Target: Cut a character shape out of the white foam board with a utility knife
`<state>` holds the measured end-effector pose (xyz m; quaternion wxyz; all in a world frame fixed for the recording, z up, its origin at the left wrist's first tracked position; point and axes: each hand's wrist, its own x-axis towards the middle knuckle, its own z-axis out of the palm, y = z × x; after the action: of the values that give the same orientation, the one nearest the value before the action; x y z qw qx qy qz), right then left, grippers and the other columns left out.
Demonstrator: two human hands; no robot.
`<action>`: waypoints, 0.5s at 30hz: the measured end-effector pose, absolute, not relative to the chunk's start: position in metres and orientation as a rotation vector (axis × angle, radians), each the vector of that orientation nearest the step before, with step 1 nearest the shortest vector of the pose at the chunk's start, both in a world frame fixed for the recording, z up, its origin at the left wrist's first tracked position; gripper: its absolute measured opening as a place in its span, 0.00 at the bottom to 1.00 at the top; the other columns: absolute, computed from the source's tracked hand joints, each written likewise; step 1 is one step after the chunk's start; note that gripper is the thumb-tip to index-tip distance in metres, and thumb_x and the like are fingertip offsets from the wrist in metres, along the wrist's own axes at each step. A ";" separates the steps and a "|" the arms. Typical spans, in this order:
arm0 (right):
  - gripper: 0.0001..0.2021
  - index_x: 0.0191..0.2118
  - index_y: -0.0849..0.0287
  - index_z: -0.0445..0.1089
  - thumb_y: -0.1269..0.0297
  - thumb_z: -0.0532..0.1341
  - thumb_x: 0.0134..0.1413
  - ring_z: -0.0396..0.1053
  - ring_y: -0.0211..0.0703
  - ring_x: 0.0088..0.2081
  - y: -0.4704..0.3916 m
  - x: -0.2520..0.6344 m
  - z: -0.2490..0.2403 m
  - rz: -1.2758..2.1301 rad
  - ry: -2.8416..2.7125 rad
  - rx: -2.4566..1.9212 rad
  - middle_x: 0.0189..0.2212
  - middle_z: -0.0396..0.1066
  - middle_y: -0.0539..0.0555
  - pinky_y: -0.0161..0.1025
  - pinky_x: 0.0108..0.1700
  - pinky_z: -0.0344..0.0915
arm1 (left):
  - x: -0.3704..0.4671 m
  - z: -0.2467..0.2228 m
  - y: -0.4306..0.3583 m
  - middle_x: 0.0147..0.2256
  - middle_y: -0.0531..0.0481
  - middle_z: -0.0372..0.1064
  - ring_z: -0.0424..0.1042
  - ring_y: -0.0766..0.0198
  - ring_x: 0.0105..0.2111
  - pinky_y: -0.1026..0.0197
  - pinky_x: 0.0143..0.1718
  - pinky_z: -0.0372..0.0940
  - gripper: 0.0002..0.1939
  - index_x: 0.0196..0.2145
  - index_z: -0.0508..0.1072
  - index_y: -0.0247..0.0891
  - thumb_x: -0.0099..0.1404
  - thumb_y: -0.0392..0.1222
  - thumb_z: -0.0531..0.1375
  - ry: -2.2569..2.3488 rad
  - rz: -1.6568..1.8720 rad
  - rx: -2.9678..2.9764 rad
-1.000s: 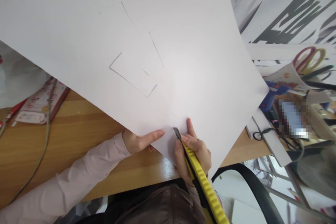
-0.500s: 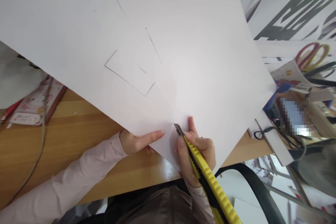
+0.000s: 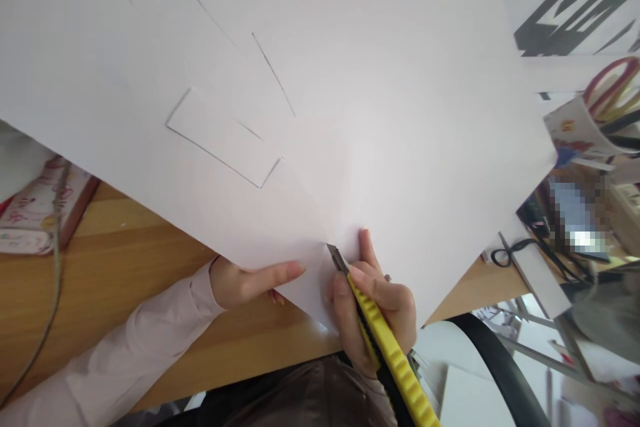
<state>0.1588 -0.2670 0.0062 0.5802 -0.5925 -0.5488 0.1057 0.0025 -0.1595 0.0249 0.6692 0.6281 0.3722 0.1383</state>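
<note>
A large white sheet of paper [image 3: 400, 80] fills most of the view, with thin dark lines or cuts at its upper left and middle. My right hand [image 3: 385, 300] is closed round a yellow utility knife [image 3: 387, 340], whose bare blade tip meets the sheet near its lower corner. My left hand [image 3: 253, 281] grips the sheet's lower left edge, thumb on top and the other fingers mostly hidden beneath. The blade lies a short way to the right of my left thumb.
Beneath the sheet is a wooden table [image 3: 130, 247]. A pink patterned box [image 3: 35, 207] and a cable lie at the left. To the right stand a cup [image 3: 577, 127] with scissors and a phone [image 3: 577, 217]. A chair's black armrest [image 3: 510, 367] curves at lower right.
The view has shifted, so the sheet's lines sit further left and the right-hand items further right. Blade and both hands keep nearly the same places near the corner, the knife still held.
</note>
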 end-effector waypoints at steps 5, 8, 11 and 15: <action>0.24 0.49 0.52 0.64 0.84 0.59 0.50 0.64 0.32 0.21 -0.269 0.158 0.004 0.263 -1.269 -1.373 0.24 0.65 0.39 0.67 0.64 0.63 | 0.002 0.026 -0.160 0.21 0.55 0.74 0.73 0.65 0.22 0.65 0.25 0.74 0.16 0.22 0.75 0.38 0.63 0.49 0.64 0.845 0.281 1.280; 0.24 0.50 0.51 0.64 0.83 0.60 0.49 0.64 0.33 0.21 -0.269 0.159 0.004 0.237 -1.298 -1.382 0.24 0.64 0.40 0.67 0.62 0.66 | 0.002 0.028 -0.161 0.21 0.56 0.74 0.74 0.66 0.21 0.67 0.25 0.74 0.14 0.23 0.76 0.38 0.62 0.48 0.65 0.894 0.270 1.257; 0.25 0.51 0.50 0.64 0.82 0.60 0.50 0.63 0.34 0.21 -0.267 0.161 0.004 0.196 -1.370 -1.397 0.23 0.61 0.40 0.65 0.61 0.68 | 0.001 0.028 -0.161 0.23 0.56 0.76 0.74 0.66 0.22 0.68 0.25 0.74 0.13 0.25 0.77 0.39 0.60 0.50 0.67 0.914 0.262 1.240; 0.22 0.50 0.53 0.65 0.81 0.61 0.51 0.62 0.31 0.22 -0.265 0.162 0.002 0.150 -1.414 -1.421 0.24 0.60 0.40 0.64 0.63 0.66 | 0.000 0.023 -0.159 0.21 0.54 0.75 0.74 0.64 0.21 0.66 0.25 0.74 0.16 0.23 0.77 0.41 0.61 0.54 0.65 0.875 0.252 1.340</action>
<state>0.1621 -0.2652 0.0015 0.5360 -0.5966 -0.5940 0.0628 0.0002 -0.1590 0.0234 0.6894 0.5990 0.3914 0.1128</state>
